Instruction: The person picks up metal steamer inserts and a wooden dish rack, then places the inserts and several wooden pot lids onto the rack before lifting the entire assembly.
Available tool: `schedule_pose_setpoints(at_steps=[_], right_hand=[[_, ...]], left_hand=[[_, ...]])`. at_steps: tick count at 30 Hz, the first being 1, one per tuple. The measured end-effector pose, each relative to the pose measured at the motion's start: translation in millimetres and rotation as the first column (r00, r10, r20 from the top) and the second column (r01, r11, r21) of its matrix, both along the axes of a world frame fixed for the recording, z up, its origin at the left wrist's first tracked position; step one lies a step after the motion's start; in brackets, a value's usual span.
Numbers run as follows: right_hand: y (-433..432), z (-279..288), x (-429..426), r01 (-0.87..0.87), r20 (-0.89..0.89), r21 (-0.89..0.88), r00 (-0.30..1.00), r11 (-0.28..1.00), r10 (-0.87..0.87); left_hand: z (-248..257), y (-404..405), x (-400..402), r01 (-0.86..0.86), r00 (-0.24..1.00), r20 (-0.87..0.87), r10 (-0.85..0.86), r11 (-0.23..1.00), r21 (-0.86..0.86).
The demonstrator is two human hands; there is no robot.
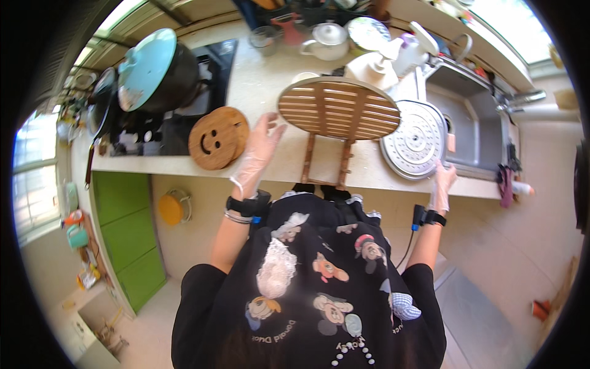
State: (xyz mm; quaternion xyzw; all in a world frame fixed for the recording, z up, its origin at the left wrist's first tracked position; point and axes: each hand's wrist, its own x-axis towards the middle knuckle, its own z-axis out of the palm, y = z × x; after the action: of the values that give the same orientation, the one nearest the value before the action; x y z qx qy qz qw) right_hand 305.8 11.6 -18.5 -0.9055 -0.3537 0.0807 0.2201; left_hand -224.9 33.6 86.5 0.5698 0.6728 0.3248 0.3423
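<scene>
Both of my hands wear thin clear gloves. My left hand (259, 150) is held over the counter's front part with its fingers apart and nothing in them. Just left of it lie round wooden trivets (213, 142), overlapping, one with a smiling-face cutout. To its right, a slatted wooden folding stand (339, 108) has its oval top raised and its legs towards me. My right hand (443, 180) has its fingers on the near right rim of a round perforated metal steamer tray (412, 138), which sits beside the sink; the exact grip is partly hidden.
A dark pot with a light-blue lid (154, 69) stands on the black cooktop (216, 92) at left. The metal sink (479, 124) is at right. Behind the stand are a white pump bottle (373, 67), a lidded white pot (328, 41) and a glass cup (264, 40).
</scene>
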Motion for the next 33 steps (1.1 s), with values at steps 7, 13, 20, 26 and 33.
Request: schedule_pose_setpoints(at_steps=[7,13,20,26,33], right_hand=[[32,23,13,0.061,-0.058,-0.039,0.996,0.997,-0.063],[77,19,56,-0.036,-0.094,-0.051,0.995,0.998,0.031],[96,11,64,-0.05,-0.665,-0.032,0.746,0.998,0.016],[91,0,62,-0.089,-0.739,0.039,0.668,0.995,0.089],[69,-1,69,0.021,-0.905,0.114,0.415,0.993,0.095]], left_hand=[[-5,-38,-26,-0.081,0.997,-0.024,0.078,0.983,-0.167],[-18,-55,-41,-0.136,0.99,-0.056,0.128,0.974,-0.182],[11,-61,-20,-0.133,0.989,-0.085,0.118,0.971,-0.2],[74,-56,19,0.231,0.973,0.133,-0.191,0.851,-0.472],[108,-22,120,0.578,0.812,0.304,-0.498,0.759,-0.3]])
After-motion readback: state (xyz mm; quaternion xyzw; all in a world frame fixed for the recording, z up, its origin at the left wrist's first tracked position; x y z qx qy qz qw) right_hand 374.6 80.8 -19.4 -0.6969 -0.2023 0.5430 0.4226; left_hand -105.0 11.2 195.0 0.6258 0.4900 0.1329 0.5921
